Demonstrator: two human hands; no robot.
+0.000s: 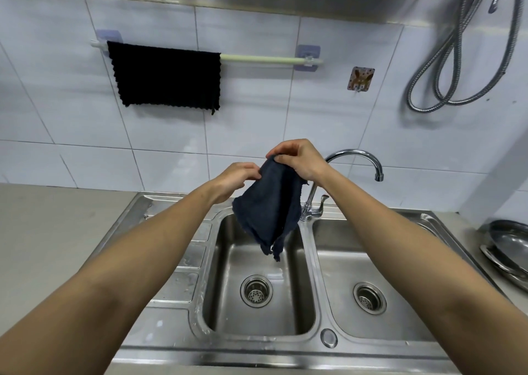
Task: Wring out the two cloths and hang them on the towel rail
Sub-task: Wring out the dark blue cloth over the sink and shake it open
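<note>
Dark cloths number 2: 1 hung cloth (164, 77) on the rail (257, 59), 1 held cloth (268, 206) pinched by both left hand (238, 179) and right hand (298, 160).

text: none legible | labels: none | brands: none | numbers: none | wall hook (360, 79): printed picture only, no words

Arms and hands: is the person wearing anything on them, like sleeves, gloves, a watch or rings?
No. Both forearms are bare as far as the picture shows, with no sleeves in sight. The left hand and the right hand wear no gloves, and no watch, bracelet or ring can be seen on the wrists or fingers.
</note>
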